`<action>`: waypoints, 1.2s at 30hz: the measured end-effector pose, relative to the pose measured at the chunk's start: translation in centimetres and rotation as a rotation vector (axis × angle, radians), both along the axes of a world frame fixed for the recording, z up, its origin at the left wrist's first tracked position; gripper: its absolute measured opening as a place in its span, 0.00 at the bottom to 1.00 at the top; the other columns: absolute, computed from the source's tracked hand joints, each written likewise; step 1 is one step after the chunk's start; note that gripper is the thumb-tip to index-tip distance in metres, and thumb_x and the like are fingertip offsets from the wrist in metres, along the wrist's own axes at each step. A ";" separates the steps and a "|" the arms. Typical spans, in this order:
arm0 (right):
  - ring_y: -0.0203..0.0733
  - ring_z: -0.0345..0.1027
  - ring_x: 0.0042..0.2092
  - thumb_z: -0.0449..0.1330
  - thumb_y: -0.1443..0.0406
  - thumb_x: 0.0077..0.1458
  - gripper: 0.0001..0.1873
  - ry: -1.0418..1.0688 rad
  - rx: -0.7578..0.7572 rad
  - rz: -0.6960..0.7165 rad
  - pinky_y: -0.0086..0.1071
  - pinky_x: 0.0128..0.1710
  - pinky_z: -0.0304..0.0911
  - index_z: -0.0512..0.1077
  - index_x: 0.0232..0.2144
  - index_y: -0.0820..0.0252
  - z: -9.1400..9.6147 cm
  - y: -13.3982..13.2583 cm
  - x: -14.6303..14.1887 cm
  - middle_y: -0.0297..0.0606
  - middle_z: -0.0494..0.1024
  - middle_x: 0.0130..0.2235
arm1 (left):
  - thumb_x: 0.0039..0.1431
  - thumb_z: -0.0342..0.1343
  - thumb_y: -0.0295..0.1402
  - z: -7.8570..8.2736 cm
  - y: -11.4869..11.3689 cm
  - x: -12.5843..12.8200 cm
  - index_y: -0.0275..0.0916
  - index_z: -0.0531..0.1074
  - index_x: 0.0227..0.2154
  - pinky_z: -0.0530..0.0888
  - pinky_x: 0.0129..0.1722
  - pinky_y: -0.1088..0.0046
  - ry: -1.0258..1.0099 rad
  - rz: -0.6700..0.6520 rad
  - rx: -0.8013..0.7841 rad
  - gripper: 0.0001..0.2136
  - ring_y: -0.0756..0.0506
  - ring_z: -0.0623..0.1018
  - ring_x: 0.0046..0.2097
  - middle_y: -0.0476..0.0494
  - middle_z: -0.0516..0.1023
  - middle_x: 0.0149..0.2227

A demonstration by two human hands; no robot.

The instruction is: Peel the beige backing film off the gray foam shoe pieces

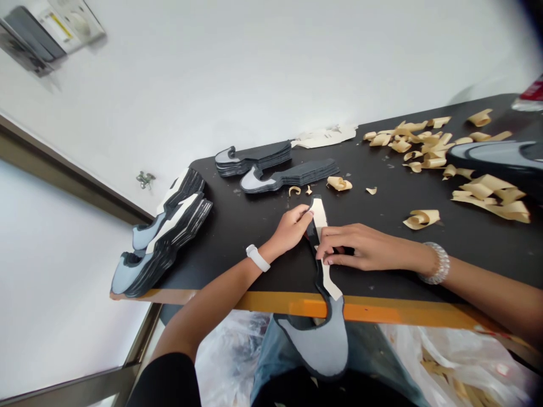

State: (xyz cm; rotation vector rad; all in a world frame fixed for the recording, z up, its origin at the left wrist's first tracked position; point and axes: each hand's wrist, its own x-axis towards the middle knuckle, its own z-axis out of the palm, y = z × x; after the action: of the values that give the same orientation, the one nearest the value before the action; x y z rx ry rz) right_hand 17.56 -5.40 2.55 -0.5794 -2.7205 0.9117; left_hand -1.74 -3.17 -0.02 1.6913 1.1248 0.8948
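Observation:
A hook-shaped black and grey piece, which looks like a shoe upper part [324, 345], lies before me, its wide grey end hanging over the table's front edge. Along its narrow arm runs a cream strip [320, 212]. My left hand [292, 227] pinches the far end of the piece, thumb against the strip. Across the strip's middle, the curled fingers of my right hand [352, 247] grip its edge; the fingertips partly cover the contact. Two stacks of similar dark pieces [292, 174] [254, 158] lie beyond my hands.
At the left edge are stacks of pieces bearing cream strips [165, 243]. Curled tan peelings [424, 144] litter the right side, near another grey and black stack [496, 155]. White sheets [326, 137] rest against the wall. Plastic bags [462, 356] hang below the orange-taped edge [390, 312].

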 end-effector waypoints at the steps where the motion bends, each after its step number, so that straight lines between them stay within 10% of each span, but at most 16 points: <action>1: 0.36 0.67 0.36 0.49 0.59 0.61 0.12 0.005 -0.006 -0.001 0.30 0.36 0.57 0.70 0.42 0.54 0.0 0.0 0.0 0.35 0.71 0.38 | 0.59 0.45 0.38 0.0 0.0 0.0 0.37 0.62 0.26 0.59 0.27 0.76 0.001 -0.001 0.002 0.11 0.53 0.62 0.26 0.54 0.59 0.22; 36: 0.32 0.65 0.27 0.52 0.55 0.59 0.16 0.034 0.094 -0.171 0.26 0.29 0.56 0.69 0.46 0.53 -0.6 -0.5 -0.9 0.32 0.73 0.32 | 0.60 0.44 0.38 0.0 -0.1 0.0 0.38 0.62 0.27 0.61 0.26 0.78 0.013 0.006 0.012 0.11 0.53 0.63 0.26 0.53 0.59 0.23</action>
State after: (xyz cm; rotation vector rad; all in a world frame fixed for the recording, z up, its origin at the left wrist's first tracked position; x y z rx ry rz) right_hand 16.68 -5.87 1.93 -0.7565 -2.6184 0.7415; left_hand -1.74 -3.27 -0.06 1.7066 1.1354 0.8969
